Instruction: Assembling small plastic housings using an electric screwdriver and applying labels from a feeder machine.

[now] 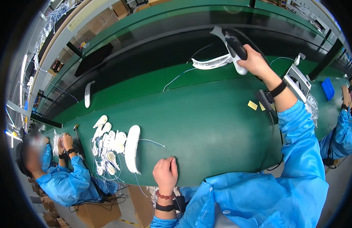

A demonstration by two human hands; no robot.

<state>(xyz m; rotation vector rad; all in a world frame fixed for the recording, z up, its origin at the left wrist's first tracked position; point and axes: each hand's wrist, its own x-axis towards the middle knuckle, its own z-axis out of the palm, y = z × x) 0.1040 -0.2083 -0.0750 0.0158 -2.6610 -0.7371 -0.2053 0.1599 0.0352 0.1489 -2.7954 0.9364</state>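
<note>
Resting at eight o'clock on the green desk (206, 129), a long white shell (132, 149) is found just beside a heap of small white parts (109, 142) with tangled wires. At two o'clock, what looks like a hand scanner (234, 43), black and grey with a pale handle, is held by the right hand (256, 62), whose grip is wrapped around it. Close to it, at one o'clock, a curved white cover (211, 63) is set along the far side; whether it is touched by the scanner cannot be told. The left hand (165, 174) is rested at six o'clock by the near edge, its grip narrow and curled; whether anything is held inside cannot be told.

If the scanner is swung low, the cover could be knocked or scratched, since little room is left between them. The cover's thin wire (176, 77), trailed toward twelve o'clock, could be snagged and the cover pulled along. Should the left hand be swept toward eight o'clock, the shell could be pushed into the heap, or its own wire caught, and the tangle drawn tighter. Wires could be strained if one part were lifted without being freed first.
</note>
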